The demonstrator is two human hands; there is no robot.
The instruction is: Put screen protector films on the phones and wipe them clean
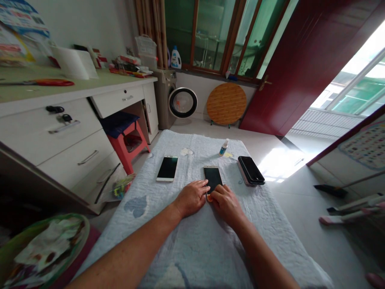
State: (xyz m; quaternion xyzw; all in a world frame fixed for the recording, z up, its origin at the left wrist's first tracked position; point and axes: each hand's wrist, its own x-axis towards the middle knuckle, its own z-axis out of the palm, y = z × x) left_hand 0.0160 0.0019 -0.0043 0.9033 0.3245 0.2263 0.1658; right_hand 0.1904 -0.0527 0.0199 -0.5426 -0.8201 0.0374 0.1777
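Observation:
A phone with a dark screen (213, 176) lies on the blue cloth-covered table (192, 241). My left hand (194, 195) rests at its left edge, fingers stretched out over the side. At its lower right, my right hand (224, 200) is closed around something orange (209, 198) pressed against the lower end of the phone; most of that item is hidden by the fingers. A white-framed phone (167, 168) lies to the left. Stacked dark phones (251, 170) sit to the right. Beyond the middle phone stands a small spray bottle (223, 148).
On the left are a white desk with drawers (75, 120), a red stool (128, 140) and a waste bin (86, 237). A washing machine (165, 96) with its door open and a round wooden tabletop (226, 103) stand at the back, near a red door (288, 60).

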